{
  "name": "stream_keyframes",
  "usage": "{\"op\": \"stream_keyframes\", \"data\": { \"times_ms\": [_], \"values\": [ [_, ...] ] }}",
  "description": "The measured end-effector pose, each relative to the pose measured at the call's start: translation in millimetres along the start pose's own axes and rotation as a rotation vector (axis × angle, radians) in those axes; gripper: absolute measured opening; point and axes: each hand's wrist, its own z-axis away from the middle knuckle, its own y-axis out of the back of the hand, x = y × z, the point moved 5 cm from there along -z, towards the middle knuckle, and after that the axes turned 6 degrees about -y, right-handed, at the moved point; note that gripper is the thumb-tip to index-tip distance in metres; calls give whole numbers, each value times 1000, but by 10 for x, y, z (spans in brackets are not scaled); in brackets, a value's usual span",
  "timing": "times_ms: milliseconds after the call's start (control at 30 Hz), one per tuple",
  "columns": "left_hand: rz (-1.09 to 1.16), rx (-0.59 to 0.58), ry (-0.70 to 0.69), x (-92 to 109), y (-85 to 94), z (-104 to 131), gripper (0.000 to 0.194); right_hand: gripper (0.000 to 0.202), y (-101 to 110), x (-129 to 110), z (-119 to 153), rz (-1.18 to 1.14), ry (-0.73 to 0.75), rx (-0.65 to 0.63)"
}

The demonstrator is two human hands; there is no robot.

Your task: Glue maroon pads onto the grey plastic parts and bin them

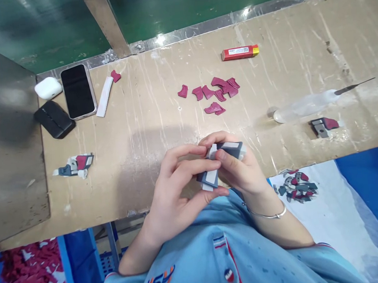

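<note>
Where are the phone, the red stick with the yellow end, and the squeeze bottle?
Phone (78, 92): head view, dark screen.
Red stick (238, 53): head view, labelled side.
Squeeze bottle (306, 106): head view, clear body.

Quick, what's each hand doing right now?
Left hand: closed on the gray part.
Right hand: closed on the same part, thumb pressing near its middle.

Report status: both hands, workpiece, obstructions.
Left hand and right hand gripping gray-and-white workpiece. Maroon pieces on workbench beyond, clear of hands. No obstruction visible.
</note>
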Motion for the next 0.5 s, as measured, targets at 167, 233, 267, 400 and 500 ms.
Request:
{"op": "stream_keyframes", "data": {
  "times_ms": [167, 233, 267, 400, 500],
  "values": [
    [121, 42, 105, -159, -22, 66, 31, 35, 157, -87, 82, 268, 117, 188],
    [182, 55, 175, -241, -16, 109, 34, 25, 282, -147, 111, 485, 198, 292],
    [200, 57, 210, -282, -6, 129, 36, 22, 336, -165, 109, 607, 233, 312],
    [229, 84, 313, -425, 81, 195, 41, 29, 450, -111, 17, 1059, 333, 179],
    [231, 119, 356, -502, 155, 226, 37, 49, 513, -74, 15, 1294, 390, 141]
  ]
}}
